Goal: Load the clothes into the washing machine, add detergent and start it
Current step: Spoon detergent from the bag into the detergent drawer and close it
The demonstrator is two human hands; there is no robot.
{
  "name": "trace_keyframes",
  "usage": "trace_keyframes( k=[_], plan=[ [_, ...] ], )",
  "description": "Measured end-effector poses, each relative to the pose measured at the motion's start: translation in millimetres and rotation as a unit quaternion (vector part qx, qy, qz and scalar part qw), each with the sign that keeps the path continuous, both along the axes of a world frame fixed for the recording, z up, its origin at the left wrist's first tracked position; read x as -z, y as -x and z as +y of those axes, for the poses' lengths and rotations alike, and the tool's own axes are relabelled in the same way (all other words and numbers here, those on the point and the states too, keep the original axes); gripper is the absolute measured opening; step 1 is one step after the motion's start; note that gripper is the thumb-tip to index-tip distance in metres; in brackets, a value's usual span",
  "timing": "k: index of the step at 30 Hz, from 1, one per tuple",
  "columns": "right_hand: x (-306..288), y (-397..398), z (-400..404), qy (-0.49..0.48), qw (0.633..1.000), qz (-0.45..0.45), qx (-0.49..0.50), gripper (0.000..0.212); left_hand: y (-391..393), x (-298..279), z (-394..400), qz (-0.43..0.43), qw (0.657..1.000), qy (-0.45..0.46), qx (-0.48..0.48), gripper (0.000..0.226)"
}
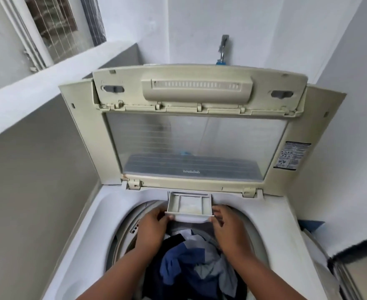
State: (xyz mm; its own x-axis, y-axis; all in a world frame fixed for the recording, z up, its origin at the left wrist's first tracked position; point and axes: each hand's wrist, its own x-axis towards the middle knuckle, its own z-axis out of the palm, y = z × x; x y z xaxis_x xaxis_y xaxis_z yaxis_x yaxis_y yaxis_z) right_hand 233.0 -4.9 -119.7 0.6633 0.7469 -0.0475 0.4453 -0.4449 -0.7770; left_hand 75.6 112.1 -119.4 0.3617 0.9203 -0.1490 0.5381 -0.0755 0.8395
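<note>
A white top-loading washing machine (87, 230) fills the lower view, its cream lid (197, 135) folded upright at the back. Blue, grey and black clothes (191, 260) lie piled in the drum. A small cream detergent drawer (189, 205) juts out over the drum's rear rim, with pale residue inside. My left hand (151, 228) grips the drawer's front left corner. My right hand (228, 226) grips its front right corner.
A metal tap (223, 49) sticks out of the wall behind the lid. A grey ledge (37, 89) and a window (57, 29) are at left. A dark-edged object (351, 252) sits at the right. Walls close in on both sides.
</note>
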Motion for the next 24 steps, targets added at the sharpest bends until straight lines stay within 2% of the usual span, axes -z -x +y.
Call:
trace_keyframes(
  k=[3,7,24],
  plan=[
    [6,1,3,-0.005,1.0,-0.01,0.018,0.023,0,10,3,-0.026,0.999,0.017,-0.021,0.027],
    [12,-3,8,-0.008,0.999,-0.028,0.045,0.022,-3,18,6,-0.038,0.998,0.034,-0.042,0.006],
    [22,-20,34,-0.097,0.993,-0.01,0.069,0.013,-22,17,26,-0.089,0.989,0.05,-0.109,0.009]
  ],
)
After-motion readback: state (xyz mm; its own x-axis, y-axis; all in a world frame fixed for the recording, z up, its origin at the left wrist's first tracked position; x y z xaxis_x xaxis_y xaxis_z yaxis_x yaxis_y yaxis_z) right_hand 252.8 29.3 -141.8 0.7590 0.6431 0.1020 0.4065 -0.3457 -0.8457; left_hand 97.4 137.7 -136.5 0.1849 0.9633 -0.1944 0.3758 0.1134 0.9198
